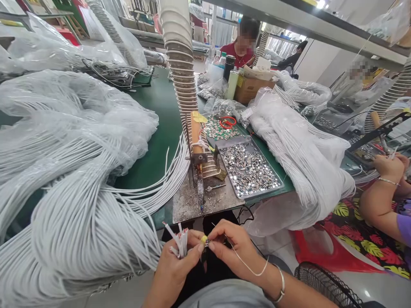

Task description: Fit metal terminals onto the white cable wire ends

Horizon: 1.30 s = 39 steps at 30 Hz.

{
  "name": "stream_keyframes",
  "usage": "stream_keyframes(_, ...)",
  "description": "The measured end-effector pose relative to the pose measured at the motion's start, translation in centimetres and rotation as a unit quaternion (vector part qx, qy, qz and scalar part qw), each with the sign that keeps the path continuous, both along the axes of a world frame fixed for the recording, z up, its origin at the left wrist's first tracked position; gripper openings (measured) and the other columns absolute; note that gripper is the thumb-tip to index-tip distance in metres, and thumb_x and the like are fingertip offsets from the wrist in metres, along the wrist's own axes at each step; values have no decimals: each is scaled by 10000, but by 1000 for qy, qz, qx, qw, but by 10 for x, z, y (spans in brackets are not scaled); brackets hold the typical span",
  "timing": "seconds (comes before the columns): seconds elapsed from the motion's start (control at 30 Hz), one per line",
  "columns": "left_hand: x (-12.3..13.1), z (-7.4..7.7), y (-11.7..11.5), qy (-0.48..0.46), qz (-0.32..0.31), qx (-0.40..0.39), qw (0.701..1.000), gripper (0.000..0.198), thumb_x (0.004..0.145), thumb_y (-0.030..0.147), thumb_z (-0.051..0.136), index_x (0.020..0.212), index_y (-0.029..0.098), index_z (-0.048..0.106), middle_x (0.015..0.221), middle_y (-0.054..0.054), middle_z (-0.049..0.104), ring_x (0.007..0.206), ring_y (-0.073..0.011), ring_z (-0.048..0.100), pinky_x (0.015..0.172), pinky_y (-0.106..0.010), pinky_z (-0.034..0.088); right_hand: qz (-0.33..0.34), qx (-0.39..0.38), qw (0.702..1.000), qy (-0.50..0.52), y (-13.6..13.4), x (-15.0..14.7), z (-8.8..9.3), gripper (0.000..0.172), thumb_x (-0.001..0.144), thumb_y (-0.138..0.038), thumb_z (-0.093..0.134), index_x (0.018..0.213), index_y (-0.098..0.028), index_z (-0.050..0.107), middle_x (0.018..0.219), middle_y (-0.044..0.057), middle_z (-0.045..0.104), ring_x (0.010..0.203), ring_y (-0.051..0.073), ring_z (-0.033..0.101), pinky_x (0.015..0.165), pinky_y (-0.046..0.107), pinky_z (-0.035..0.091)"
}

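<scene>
While the left hand point(175, 264) curls its fingers around a bunch of white cables point(183, 244), its thumb and forefinger also seem to close on a small metal piece point(207, 243). From the head view, the right hand point(236, 247) pinches that piece from the other side, a thin wire point(244, 264) looping along it towards the wrist. The piece sits near the person's body, short of the table point(156, 109). A yellow bit point(204, 239) lies against it; whether it wraps a fingertip cannot be told.

A slack pinch could drop the piece to the floor, since no table lies beneath it. Too loose a curl could let cables slide out. The wire could snag on the bracelet point(281, 285). If the upright wooden-handled tool point(197, 132) is hot, stray cables beside it could scorch.

No brand or writing is legible; any print on the cardboard box point(252, 89) is too small to read.
</scene>
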State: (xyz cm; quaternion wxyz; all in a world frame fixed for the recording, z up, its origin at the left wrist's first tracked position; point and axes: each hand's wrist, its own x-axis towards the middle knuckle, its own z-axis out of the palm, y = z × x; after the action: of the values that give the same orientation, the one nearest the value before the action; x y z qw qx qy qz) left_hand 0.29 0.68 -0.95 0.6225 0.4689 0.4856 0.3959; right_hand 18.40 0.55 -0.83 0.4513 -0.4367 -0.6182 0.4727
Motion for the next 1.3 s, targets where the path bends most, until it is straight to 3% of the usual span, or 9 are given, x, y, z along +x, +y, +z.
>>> stream_keyframes(0.33, -1, -1, -5, 61, 26, 28, 997, 229, 801, 346, 678, 614, 216, 698, 814, -58, 756, 735, -223, 672, 651, -299, 507, 4, 24, 999, -36, -2, 2, 4, 62, 877, -181, 641, 869, -167, 701, 731, 2, 605, 640, 114, 564, 586, 207, 452)
stream_keyframes(0.43, 3, 1, -4, 71, 74, 43, 994, 219, 784, 329, 689, 598, 214, 691, 802, -56, 754, 706, -216, 676, 618, -290, 519, 25, 57, 996, -69, -5, 6, 0, 212, 973, -176, 496, 1095, -186, 670, 806, 22, 641, 633, 108, 587, 618, 222, 497)
stream_keyframes(0.5, 5, 3, -2, 92, 105, 66, 988, 209, 766, 315, 696, 584, 213, 693, 791, -64, 756, 719, -225, 684, 642, -300, 539, 41, 58, 995, -67, -7, 9, -6, 336, 1022, -171, 391, 1318, -221, 542, 926, 45, 679, 627, 98, 618, 608, 215, 524)
stream_keyframes(0.57, 5, 4, 3, 119, 124, 92, 981, 203, 745, 313, 701, 568, 215, 695, 773, -72, 760, 740, -240, 698, 689, -321, 557, 41, 44, 997, -45, -8, 11, -11, 378, 1042, -190, 373, 1413, -254, 412, 1023, 62, 703, 665, 100, 676, 560, 185, 535)
stream_keyframes(0.67, 6, 7, 9, 147, 150, 115, 971, 193, 726, 326, 694, 566, 220, 694, 759, -76, 766, 748, -254, 718, 711, -339, 566, 23, 55, 997, -52, -5, 11, -11, 235, 1038, -201, 432, 1255, -246, 510, 967, 46, 740, 705, 111, 731, 542, 155, 545)
stream_keyframes(0.8, 9, 13, 18, 155, 161, 141, 965, 162, 718, 303, 681, 576, 225, 690, 779, -73, 777, 731, -246, 727, 680, -327, 561, -44, 176, 979, -96, 8, 6, 3, 76, 968, -164, 569, 945, -206, 628, 880, 56, 751, 824, 156, 743, 719, 216, 593)
stream_keyframes(0.9, 11, 17, 24, 151, 156, 157, 963, 156, 728, 294, 676, 589, 224, 690, 789, -66, 778, 738, -238, 723, 700, -329, 560, -83, 236, 966, -71, 16, 0, 12, 83, 930, -129, 597, 890, -193, 633, 960, 101, 744, 977, 189, 724, 807, 252, 600)
stream_keyframes(1.03, 13, 21, 29, 144, 159, 153, 965, 148, 736, 281, 681, 600, 224, 692, 801, -63, 778, 770, -236, 720, 741, -331, 555, -91, 226, 968, -65, 21, -6, 18, 114, 912, -120, 596, 830, -196, 619, 1004, 115, 730, 881, 168, 728, 764, 254, 608)
stream_keyframes(1.3, 17, 27, 34, 143, 183, 147, 961, 108, 692, 248, 694, 585, 233, 694, 755, -55, 759, 747, -241, 712, 734, -347, 551, -105, 232, 965, -68, 26, -11, 21, 133, 905, -114, 593, 807, -203, 607, 962, 107, 724, 871, 176, 716, 780, 269, 597)
